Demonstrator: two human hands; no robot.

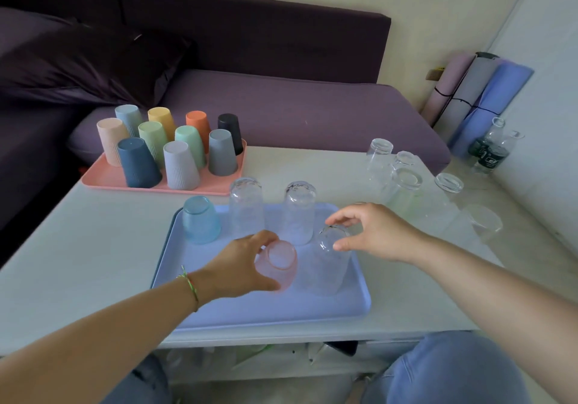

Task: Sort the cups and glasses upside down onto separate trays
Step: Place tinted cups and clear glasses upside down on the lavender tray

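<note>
From the head camera, a blue tray [281, 310] lay on the near part of the pale tabletop [93, 247]. The left grip [237, 263] was clenched round a pink glass [278, 263], fingers curled over its far side and thumb under its near side. The glass was base up over the middle of the tray; whether it rested on the tray could not be told. Just to its right stood a clear glass [331, 263], upside down on the tray. The right grip [375, 231] grasped it at the upturned base, thumb against the near side and forefinger curved to the far edge.

A blue glass [200, 220] sat inverted in the tray's far left corner. Two tall clear glasses [245, 206] stood inverted along the far edge beside it.

More clear glasses [403, 185] were clustered upside down on the tabletop to the right, apart from the tray. On the far left a pink tray [103, 175] carried ten coloured cups [179, 166], all upside down in close rows.

A green cord bracelet [190, 285] circled the left wrist. A purple sofa [297, 109] ran behind the tabletop. Rolled mats [475, 91] leaned against the wall at the right, with plastic bottles [491, 150] below them. Knees in blue jeans [453, 369] showed at the bottom.
</note>
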